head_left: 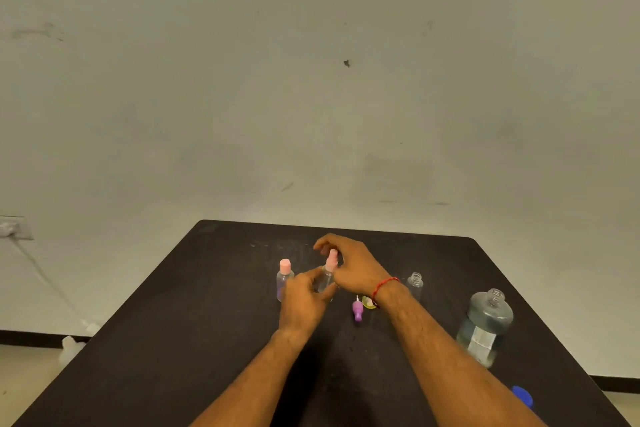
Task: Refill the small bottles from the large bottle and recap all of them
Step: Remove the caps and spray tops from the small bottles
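While the left hand (304,298) wraps the body of a clear spray bottle (327,279) to steady it on the table (207,288), the right hand (349,267) curls over its pink spray top (331,259), fingers pinching it, likely screwing it down.

Left to right:
- Capped bottle (284,279), pink cap on, upright just left of the left hand, touching or nearly touching its knuckles. Parked there as done, by the look of it.
- Spray bottle between both hands, upright, bottom hidden by the left fingers. Fill level can't be read.
- Purple cap (357,310) lying on its side just below the right wrist, with a yellowish bit (369,302) beside it, partly hidden by the wrist; what it is, can't tell. Kept close, probably for the next recap.
- Open bottle (415,284), no cap, upright just right of the right wrist. Waiting for fill or cap; contents unclear.
- Big bottle (485,326), uncapped, upright, well right of the right forearm, partly full of clear liquid. Out of the way of the elbows but within reach.
- Blue cap (523,395) near the table edge, right of the right forearm, likely the big bottle's.

Judgement: second small bottle being closed, one small bottle plus the big one left to recap.
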Demonstrator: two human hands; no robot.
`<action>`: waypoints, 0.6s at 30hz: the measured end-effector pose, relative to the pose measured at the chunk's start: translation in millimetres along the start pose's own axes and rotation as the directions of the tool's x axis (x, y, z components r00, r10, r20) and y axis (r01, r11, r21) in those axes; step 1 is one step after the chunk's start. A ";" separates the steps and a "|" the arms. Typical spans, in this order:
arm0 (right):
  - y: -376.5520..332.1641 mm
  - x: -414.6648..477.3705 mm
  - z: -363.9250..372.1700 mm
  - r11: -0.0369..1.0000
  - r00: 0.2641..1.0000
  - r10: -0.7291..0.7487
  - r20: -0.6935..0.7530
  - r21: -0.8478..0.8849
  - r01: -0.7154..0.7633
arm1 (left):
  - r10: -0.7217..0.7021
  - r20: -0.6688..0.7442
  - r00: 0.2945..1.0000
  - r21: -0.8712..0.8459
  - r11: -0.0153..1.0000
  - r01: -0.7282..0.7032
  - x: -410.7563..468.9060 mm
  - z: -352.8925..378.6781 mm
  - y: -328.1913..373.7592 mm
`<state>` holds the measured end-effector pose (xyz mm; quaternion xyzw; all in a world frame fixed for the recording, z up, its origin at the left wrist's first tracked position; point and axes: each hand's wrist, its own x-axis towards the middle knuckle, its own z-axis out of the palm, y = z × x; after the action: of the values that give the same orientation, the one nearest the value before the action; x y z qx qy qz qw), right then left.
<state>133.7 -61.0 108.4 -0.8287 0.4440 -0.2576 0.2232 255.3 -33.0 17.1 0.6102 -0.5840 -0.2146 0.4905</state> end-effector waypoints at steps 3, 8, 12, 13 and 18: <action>1.3 0.0 0.1 0.993 0.991 0.114 -0.066 -0.020 -0.115 | -0.015 -0.019 1.000 -0.012 1.000 0.015 -0.4 2.0 2.4; 3.0 1.1 0.6 0.984 0.991 0.127 -0.049 -0.123 -0.132 | -0.018 -0.021 1.000 0.006 1.000 0.018 0.0 3.5 2.3; 1.5 1.0 0.2 0.994 0.995 0.101 0.016 -0.050 -0.100 | -0.021 0.020 1.000 -0.019 1.000 0.022 1.5 6.3 -5.5; 1.7 1.2 0.9 0.990 0.991 0.132 -0.007 -0.041 -0.132 | -0.021 0.014 1.000 -0.018 1.000 0.021 1.2 6.6 -5.2; 3.2 1.9 1.8 0.979 0.980 0.167 -0.104 -0.100 -0.177 | -0.017 0.009 1.000 -0.007 1.000 0.017 2.8 8.4 -5.9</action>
<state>133.7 -64.0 105.6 -0.7848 0.5376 -0.2517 0.1779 251.9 -39.5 9.4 0.6126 -0.5801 -0.2234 0.4882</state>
